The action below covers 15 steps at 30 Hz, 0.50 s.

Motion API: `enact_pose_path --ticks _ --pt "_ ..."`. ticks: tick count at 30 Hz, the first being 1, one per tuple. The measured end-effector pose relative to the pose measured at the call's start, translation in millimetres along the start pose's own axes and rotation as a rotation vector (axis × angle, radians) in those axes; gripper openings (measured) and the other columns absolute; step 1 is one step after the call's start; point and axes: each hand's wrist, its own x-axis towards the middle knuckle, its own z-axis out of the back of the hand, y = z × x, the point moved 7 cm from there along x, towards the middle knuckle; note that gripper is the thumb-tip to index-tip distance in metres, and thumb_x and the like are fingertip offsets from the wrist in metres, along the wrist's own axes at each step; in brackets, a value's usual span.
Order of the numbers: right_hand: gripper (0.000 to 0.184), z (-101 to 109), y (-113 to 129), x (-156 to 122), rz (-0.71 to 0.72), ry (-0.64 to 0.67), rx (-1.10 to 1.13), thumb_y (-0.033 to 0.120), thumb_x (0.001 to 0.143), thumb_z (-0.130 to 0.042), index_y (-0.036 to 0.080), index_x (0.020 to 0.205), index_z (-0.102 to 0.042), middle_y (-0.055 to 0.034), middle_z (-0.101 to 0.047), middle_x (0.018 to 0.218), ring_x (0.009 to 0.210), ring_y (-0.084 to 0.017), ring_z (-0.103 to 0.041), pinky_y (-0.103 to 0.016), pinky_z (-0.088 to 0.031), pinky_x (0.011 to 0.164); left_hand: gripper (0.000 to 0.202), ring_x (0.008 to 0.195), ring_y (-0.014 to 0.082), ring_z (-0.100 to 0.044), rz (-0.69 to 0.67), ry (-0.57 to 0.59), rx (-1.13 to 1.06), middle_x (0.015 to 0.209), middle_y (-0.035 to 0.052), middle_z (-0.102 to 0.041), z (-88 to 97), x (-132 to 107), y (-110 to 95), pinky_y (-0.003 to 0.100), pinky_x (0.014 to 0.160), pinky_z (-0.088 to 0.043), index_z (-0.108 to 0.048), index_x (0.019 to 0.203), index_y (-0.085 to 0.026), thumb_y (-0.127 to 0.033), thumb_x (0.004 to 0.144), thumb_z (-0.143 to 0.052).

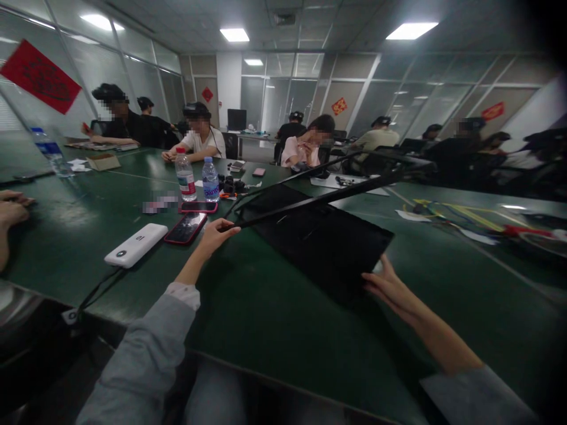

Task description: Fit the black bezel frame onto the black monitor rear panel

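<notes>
A flat black bag lies on the green table in front of me. My left hand is closed in a pinch on the end of a long black strap that rises from the bag toward the right. My right hand rests at the bag's near right corner, fingers stretched out and touching its edge. Both arms wear grey sleeves.
Left of my left hand lie a red-cased phone, a second phone and a white power bank with a cable. Two water bottles stand behind. Another person's hand rests at far left. Several people sit around the table.
</notes>
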Motion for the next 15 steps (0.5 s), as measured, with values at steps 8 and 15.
enact_pose_path --ticks 8,15 --pt "0.051 26 42 61 0.025 -0.043 0.297 0.066 0.092 -0.042 0.025 0.115 -0.061 -0.0180 -0.070 0.118 0.114 -0.029 -0.068 -0.048 -0.056 0.096 0.050 0.089 0.0235 -0.068 -0.172 0.012 0.248 0.093 0.0053 -0.075 0.0 0 -12 0.037 0.087 -0.051 -0.074 0.090 -0.022 -0.064 0.065 -0.082" --pt "0.039 10 36 58 0.000 -0.001 0.222 0.054 0.079 -0.069 0.026 0.104 -0.061 -0.0118 -0.072 0.114 0.103 -0.025 -0.071 -0.040 -0.061 0.089 0.040 0.098 0.0259 -0.067 -0.241 -0.021 0.561 0.097 0.0039 -0.075 -7.7 -8 -16 0.048 0.108 -0.038 -0.074 0.088 -0.026 -0.058 0.067 -0.085"
